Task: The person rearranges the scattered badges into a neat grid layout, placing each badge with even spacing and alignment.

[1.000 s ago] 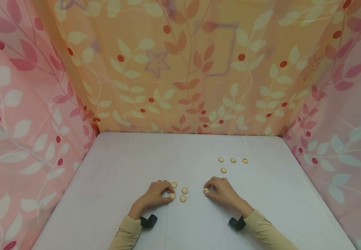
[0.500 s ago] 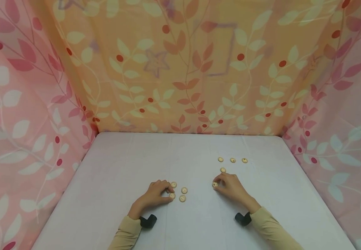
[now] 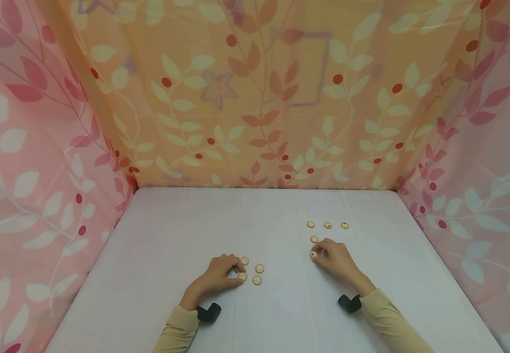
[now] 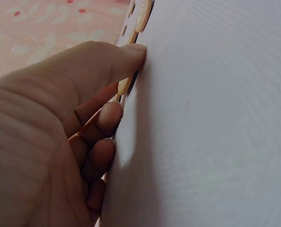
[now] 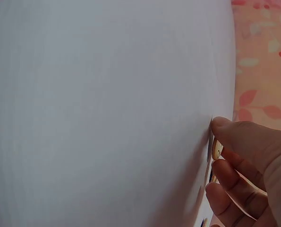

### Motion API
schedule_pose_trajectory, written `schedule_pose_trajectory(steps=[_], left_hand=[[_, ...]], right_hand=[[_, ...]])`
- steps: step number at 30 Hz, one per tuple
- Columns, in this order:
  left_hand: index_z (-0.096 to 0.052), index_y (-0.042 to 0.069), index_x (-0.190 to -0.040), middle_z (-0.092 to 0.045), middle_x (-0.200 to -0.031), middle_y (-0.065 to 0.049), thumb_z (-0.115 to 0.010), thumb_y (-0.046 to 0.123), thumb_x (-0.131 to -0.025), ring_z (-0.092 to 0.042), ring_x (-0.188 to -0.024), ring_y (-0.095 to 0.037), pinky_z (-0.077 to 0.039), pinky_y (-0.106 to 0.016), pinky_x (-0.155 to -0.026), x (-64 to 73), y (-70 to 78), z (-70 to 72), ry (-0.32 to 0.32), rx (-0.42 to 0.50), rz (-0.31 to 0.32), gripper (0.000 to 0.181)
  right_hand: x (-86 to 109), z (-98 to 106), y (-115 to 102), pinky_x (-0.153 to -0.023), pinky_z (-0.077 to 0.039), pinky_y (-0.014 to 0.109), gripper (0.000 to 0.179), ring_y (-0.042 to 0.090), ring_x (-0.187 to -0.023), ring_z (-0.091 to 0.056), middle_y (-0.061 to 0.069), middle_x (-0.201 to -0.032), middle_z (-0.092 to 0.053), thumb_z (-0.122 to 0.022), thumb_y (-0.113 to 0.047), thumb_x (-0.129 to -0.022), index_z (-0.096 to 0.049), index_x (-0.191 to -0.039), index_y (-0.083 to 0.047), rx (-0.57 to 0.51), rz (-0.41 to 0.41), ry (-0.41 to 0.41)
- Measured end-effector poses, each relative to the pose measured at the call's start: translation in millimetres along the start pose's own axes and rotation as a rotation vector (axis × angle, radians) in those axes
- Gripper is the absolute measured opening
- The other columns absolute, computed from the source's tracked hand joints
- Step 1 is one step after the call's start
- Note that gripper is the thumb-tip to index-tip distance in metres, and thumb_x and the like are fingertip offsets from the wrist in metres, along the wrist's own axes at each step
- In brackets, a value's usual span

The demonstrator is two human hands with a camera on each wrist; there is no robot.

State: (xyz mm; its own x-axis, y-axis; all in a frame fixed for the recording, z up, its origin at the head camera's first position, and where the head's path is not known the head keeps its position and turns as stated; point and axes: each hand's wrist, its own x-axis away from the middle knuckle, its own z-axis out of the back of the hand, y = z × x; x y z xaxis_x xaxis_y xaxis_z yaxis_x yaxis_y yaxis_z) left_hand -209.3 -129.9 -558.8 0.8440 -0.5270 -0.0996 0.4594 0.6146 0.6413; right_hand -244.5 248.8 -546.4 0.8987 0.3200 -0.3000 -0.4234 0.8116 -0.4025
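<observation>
My right hand (image 3: pixel 335 258) pinches a small round wooden disc (image 3: pixel 314 254) by its edges, just in front of another disc (image 3: pixel 314 239). In the right wrist view the thumb and fingers hold this pale disc (image 5: pixel 217 148) close to the white surface. To the left, my left hand (image 3: pixel 220 272) has thumb and forefinger around a similar disc (image 3: pixel 242 276) lying on the table. Beside it are more discs: one behind (image 3: pixel 244 261) and two to the right, a farther disc (image 3: pixel 260 268) and a nearer disc (image 3: pixel 257 280). Their markings are too small to read.
Three more discs lie in a row farther back: a left disc (image 3: pixel 310 224), a middle disc (image 3: pixel 327 225) and a right disc (image 3: pixel 345 225). The white-covered table (image 3: pixel 193 220) is enclosed by a patterned orange curtain (image 3: pixel 184 122) behind and pink ones at both sides.
My right hand has carried its disc right and away from me, to just in front of the lone disc below the back row. My left hand has stayed in place.
</observation>
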Motion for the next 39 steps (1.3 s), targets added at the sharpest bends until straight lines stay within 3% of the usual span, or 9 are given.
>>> schedule_pose_trajectory(steps=[8, 23, 28, 33, 39], left_hand=[[-0.059, 0.023, -0.095, -0.055, -0.088, 0.012, -0.072, 0.029, -0.078, -0.042, -0.084, -0.005, -0.027, -0.037, -0.083, -0.1, 1.4, 0.4, 0.004, -0.003, -0.002, 0.022], [-0.059, 0.023, -0.094, -0.055, -0.088, 0.012, -0.073, 0.030, -0.077, -0.042, -0.084, -0.005, -0.027, -0.039, -0.085, -1.5, -1.4, -2.9, 0.016, -0.014, 0.017, 0.022], [-0.060, 0.022, -0.093, -0.055, -0.087, 0.011, -0.073, 0.029, -0.077, -0.043, -0.084, -0.006, -0.027, -0.040, -0.084, -1.1, -0.3, -2.3, 0.033, -0.018, 0.000, 0.022], [-0.060, 0.019, -0.092, -0.055, -0.085, 0.010, -0.072, 0.029, -0.077, -0.042, -0.081, -0.005, -0.027, -0.038, -0.081, -0.5, -0.6, -3.5, 0.085, -0.032, -0.058, 0.022], [-0.060, 0.021, -0.093, -0.055, -0.086, 0.011, -0.073, 0.028, -0.076, -0.043, -0.083, -0.006, -0.028, -0.041, -0.085, -2.3, -1.1, -3.3, 0.032, -0.012, 0.009, 0.022]], right_hand=[[-4.3, 11, 16, -0.064, -0.034, 0.029, 0.019, 0.010, -0.065, -0.046, -0.006, -0.079, -0.060, -0.076, -0.023, -0.075, -0.069, -0.091, -0.015, 0.008, -0.075, -0.015], [-13.6, 20, 42, -0.061, -0.034, 0.029, 0.019, 0.010, -0.064, -0.045, -0.003, -0.079, -0.060, -0.075, -0.021, -0.076, -0.069, -0.092, -0.012, 0.040, -0.125, -0.004], [-16.8, 22, 48, -0.062, -0.032, 0.031, 0.020, 0.011, -0.064, -0.045, -0.002, -0.078, -0.061, -0.074, -0.023, -0.077, -0.069, -0.093, -0.011, 0.043, -0.157, -0.008], [-19.6, 25, 54, -0.064, -0.032, 0.033, 0.022, 0.012, -0.063, -0.045, -0.001, -0.080, -0.062, -0.074, -0.025, -0.077, -0.069, -0.094, -0.011, 0.035, -0.182, -0.018], [-20.9, 25, 59, -0.067, -0.031, 0.035, 0.022, 0.012, -0.063, -0.045, 0.000, -0.080, -0.061, -0.074, -0.025, -0.077, -0.069, -0.094, -0.011, 0.022, -0.210, -0.016]])
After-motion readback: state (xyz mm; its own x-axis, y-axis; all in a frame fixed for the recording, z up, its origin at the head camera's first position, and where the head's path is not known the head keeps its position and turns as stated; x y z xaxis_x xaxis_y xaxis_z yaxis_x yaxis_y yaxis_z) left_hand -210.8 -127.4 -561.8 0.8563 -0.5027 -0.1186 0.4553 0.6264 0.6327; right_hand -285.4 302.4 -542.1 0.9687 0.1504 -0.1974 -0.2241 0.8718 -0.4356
